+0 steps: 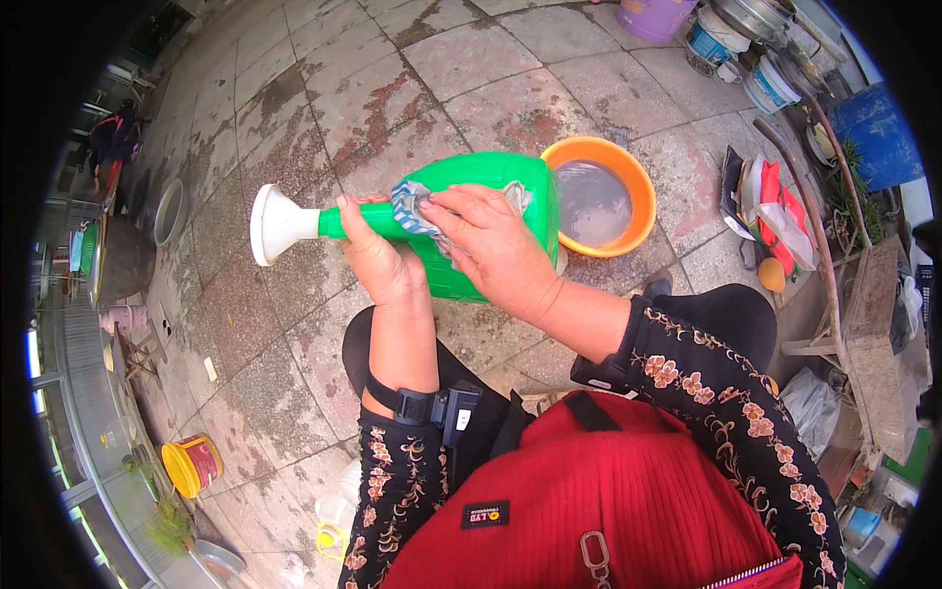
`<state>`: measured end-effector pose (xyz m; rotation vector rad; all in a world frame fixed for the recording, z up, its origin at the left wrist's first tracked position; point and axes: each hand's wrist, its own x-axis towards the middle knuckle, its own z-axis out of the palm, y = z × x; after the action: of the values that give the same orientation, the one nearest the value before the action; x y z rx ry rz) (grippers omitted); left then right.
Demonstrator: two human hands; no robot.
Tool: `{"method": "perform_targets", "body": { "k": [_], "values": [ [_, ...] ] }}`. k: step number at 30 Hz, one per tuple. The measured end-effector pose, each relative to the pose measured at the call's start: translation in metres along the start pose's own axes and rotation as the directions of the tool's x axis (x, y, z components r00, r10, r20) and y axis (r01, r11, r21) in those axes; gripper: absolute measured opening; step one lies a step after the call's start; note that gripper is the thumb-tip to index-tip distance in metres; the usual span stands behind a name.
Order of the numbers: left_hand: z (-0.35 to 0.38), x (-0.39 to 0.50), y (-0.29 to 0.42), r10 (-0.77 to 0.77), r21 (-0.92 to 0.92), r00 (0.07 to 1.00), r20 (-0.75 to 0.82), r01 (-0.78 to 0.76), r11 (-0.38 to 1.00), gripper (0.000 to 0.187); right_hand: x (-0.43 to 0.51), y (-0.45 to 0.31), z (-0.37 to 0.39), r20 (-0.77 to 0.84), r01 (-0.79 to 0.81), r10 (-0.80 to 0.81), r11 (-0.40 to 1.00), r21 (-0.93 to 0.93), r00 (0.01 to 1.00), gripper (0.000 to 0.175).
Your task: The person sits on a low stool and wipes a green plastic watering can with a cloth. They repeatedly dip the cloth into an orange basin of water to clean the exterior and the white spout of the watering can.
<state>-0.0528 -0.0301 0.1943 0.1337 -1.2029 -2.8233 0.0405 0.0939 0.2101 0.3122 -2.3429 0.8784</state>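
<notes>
A green plastic watering can (478, 173) with a white sprinkler rose (283, 224) lies sideways in front of me, its rose pointing left. My left hand (386, 261) is wrapped around the spout behind the rose. With my right hand (489, 239) I press a striped blue and grey cloth (412, 202) onto the can where the spout joins the body. Just right of the can stands an orange plastic basin (642, 195) of cloudy water (592, 202).
Paved ground surrounds me. Right are bags (776, 213), a rusty metal-framed cart (831, 199) and a blue barrel (872, 136); buckets (714, 40) stand at the upper right. A yellow-rimmed bucket (193, 465) is lower left. Another person (110, 140) is far left.
</notes>
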Motion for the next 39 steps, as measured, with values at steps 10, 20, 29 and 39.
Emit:
{"method": "perform_targets", "body": {
  "k": [10, 20, 29, 39],
  "values": [
    [0.007, -0.002, 0.001, 0.112, 0.066, 0.989, 0.099, -0.119, 0.991, 0.024, -0.019, 0.024, -0.032, 0.007, -0.105, 0.112, 0.952, -0.288, 0.994, 0.049],
    [0.001, 0.008, 0.011, 0.05, 0.012, 0.994, 0.095, -0.051, 0.999, 0.028, -0.039, 0.126, -0.106, -0.143, -0.718, 0.705, 0.692, -0.07, 0.694, 0.033],
    [0.002, 0.009, 0.006, -0.053, -0.018, 0.995, 0.089, 0.055, 0.998, 0.03, -0.035, 0.165, -0.183, 0.124, -0.83, 0.913, 0.289, 0.478, 0.389, 0.033],
    [0.003, 0.01, -0.005, -0.048, 0.006, 0.994, 0.101, 0.048, 0.999, 0.03, -0.055, 0.213, -0.183, 0.239, -0.634, 0.855, 0.128, 0.763, 0.461, 0.042]
  ]
}}
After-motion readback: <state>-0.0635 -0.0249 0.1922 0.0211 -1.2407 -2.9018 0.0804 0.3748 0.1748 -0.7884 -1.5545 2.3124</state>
